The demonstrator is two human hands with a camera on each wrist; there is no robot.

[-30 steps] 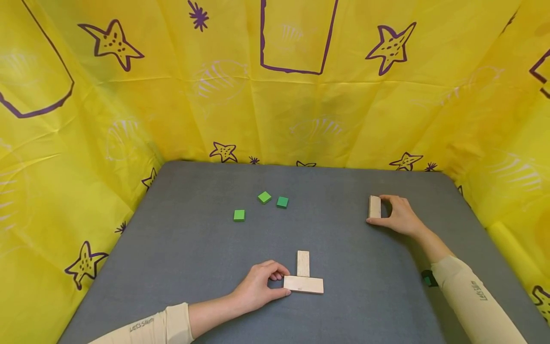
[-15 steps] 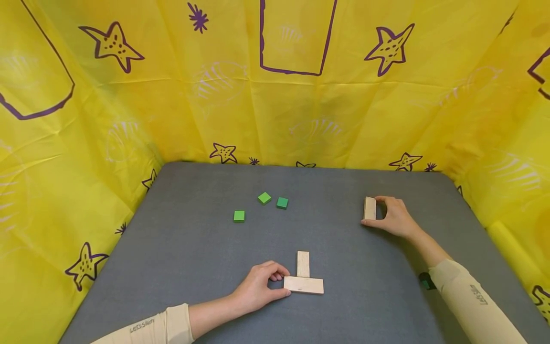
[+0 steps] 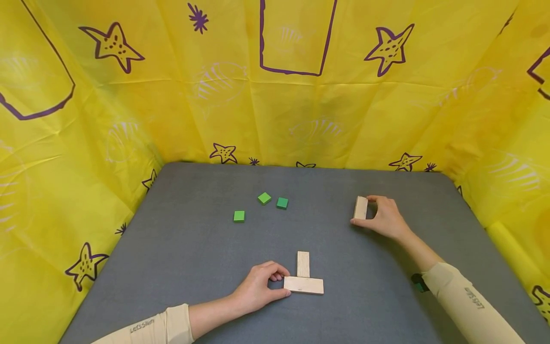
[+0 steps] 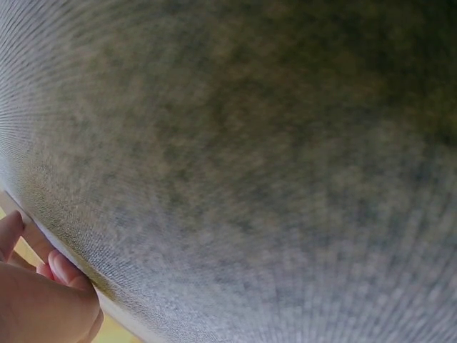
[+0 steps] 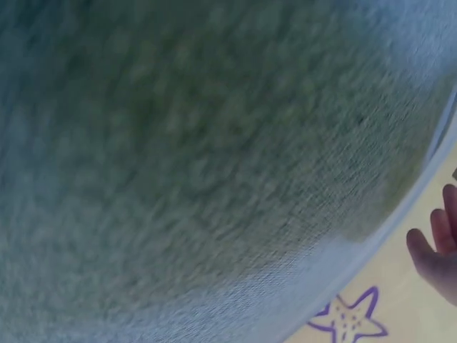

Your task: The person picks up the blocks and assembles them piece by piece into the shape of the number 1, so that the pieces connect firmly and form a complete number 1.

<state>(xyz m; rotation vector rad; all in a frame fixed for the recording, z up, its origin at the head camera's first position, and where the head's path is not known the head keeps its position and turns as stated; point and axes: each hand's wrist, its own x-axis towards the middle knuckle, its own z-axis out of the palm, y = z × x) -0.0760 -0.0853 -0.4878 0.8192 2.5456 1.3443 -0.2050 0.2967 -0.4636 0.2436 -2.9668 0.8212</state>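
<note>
Two plain wooden blocks make a T shape near the front of the table. The crosswise wooden block has its left end between the thumb and fingers of my left hand. Against its far side stands the lengthwise wooden block, which neither hand touches. Farther back on the right, my right hand grips a third wooden block by its near and far ends. In the left wrist view, the left hand shows at the lower left corner. The right hand appears at the right edge of its wrist view.
Left of centre on the grey table lie a dark green block and two light green blocks, one farther back and one nearer. Yellow cloth with purple drawings stands round the back and sides.
My right hand has moved left across the table with its wooden block, which now leans slightly in angle. The left hand and the T of blocks have stayed put.
</note>
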